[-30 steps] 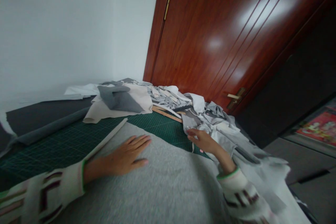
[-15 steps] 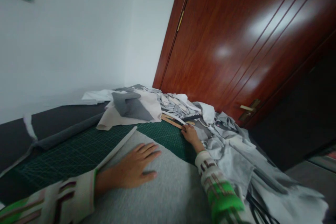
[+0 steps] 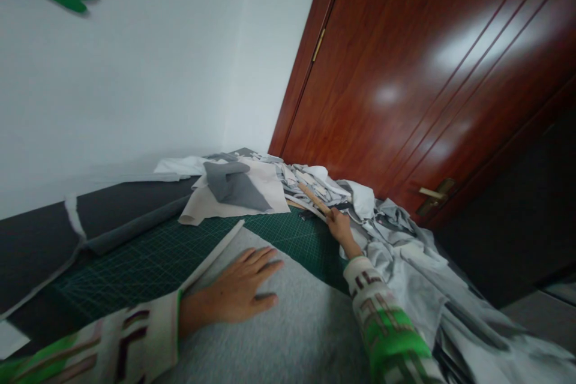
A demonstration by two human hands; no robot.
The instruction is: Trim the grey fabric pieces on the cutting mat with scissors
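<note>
My left hand (image 3: pixel 236 288) lies flat with its fingers spread on a light grey piece of fabric (image 3: pixel 306 324). That fabric covers the near part of a green cutting mat (image 3: pixel 153 255) with grid lines. Farther off to the right, my right hand (image 3: pixel 341 231) is closed around the near end of a wooden ruler (image 3: pixel 314 198). The ruler slants up and away to the left, above a heap of small fabric scraps (image 3: pixel 292 174). My right-hand fingertips are partly hidden by the hand itself.
A dark grey cloth piece (image 3: pixel 231 186) lies on a pale cloth (image 3: pixel 275 189) at the mat's far edge. Piled grey and white fabric (image 3: pixel 418 279) runs along the right side. Behind stand a white wall (image 3: pixel 157 72) and a reddish-brown door (image 3: pixel 382 72).
My right hand has picked up the wooden ruler, whose far end now stands raised over the scraps. My left hand stays flat on the grey fabric. The view has shifted slightly.
</note>
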